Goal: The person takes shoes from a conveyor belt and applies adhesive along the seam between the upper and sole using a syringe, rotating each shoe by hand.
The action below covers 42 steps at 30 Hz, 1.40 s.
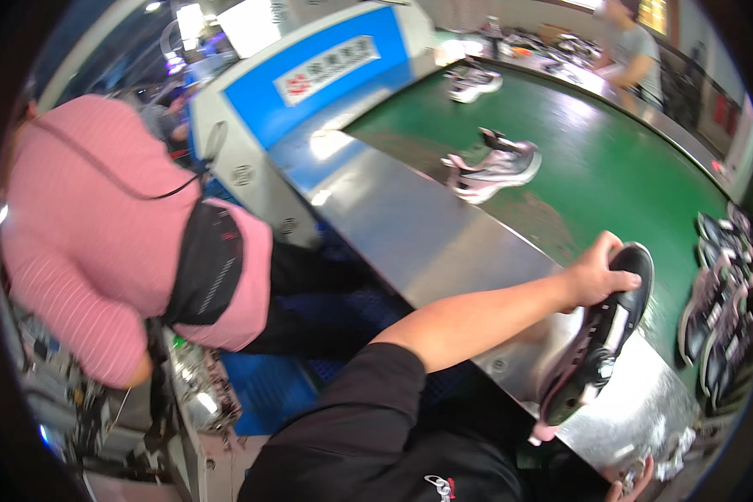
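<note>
My left hand [601,274] reaches across the metal ledge and grips a sneaker [612,322] near one end. The sneaker's dark sole is turned toward me, and a bit of pink shows at its lower end. At the lower edge my right hand [634,480] is only partly in view, its fingers curled around something small I cannot make out. On the green conveyor belt [619,180], a pink and grey sneaker [495,166] lies beyond my left hand, and another light sneaker [474,82] sits farther off.
Several dark and pink shoes [715,309] stand along the belt's right side. The metal ledge [410,226] borders the belt, beside a blue and white machine housing [309,71]. A person in pink [109,209] is close on my left; another person [632,63] is across the belt.
</note>
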{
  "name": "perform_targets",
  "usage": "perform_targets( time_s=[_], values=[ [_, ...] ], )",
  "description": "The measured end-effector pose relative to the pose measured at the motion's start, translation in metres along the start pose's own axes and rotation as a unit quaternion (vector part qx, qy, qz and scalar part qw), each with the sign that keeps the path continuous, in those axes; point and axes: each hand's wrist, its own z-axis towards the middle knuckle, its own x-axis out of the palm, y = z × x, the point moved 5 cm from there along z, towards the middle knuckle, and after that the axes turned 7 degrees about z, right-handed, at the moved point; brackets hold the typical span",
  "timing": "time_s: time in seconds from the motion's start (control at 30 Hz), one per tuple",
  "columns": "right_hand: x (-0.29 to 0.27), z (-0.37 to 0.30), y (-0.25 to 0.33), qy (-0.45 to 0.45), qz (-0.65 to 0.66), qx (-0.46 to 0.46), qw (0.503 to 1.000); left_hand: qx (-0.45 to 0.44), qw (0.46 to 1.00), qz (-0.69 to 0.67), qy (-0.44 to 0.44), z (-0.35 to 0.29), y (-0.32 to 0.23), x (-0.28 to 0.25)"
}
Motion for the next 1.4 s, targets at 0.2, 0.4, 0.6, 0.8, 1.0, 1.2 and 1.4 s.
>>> perform_targets(
  time_s=[0.2,0.4,0.6,0.8,1.0,1.2,1.4],
  values=[
    [0.002,0.002,0.033,0.035,0.032,0.023,0.999,-0.002,0.935,-0.342,0.092,-0.019,-0.009,0.032],
    [0.039,0.024,0.097,0.027,0.241,-0.011,0.970,-0.037,0.909,-0.383,0.163,-0.038,0.002,0.034],
    [0.086,0.052,0.165,0.202,0.406,-0.041,0.891,0.036,0.926,-0.305,0.221,-0.050,-0.004,0.030],
    [0.111,0.066,0.194,0.261,0.444,-0.042,0.856,0.013,0.932,-0.295,0.213,-0.054,-0.007,0.032],
    [0.119,0.067,0.196,0.261,0.465,-0.005,0.846,0.033,0.930,-0.277,0.240,-0.057,-0.013,0.032],
    [0.122,0.066,0.194,0.238,0.468,0.010,0.851,0.062,0.938,-0.235,0.247,-0.058,-0.017,0.030],
    [0.124,0.067,0.193,0.239,0.465,0.003,0.852,0.067,0.941,-0.230,0.238,-0.059,-0.019,0.028]
  ],
)
